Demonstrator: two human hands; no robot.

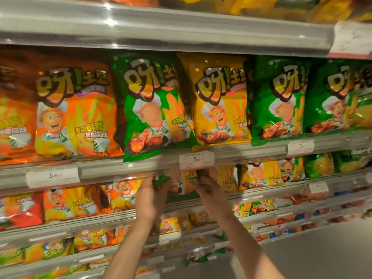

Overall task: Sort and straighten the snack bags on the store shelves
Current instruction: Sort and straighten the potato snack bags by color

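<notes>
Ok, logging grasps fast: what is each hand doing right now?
Left hand: grips the green snack bag by its left edge.
Right hand: fingers curled on the same bag's right side.

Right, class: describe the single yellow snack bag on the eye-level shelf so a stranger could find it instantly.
Start at the eye-level shelf, just above both hands. Along its row of chef-printed bags, find the price tag reading 5.90. The yellow bag stands directly above it, the only yellow one, between green bags.

Dim, warm light; white glare streaks the upper shelf rail (112, 19). Wide-angle bending curves the shelves, and edges blur, perhaps from motion.
</notes>
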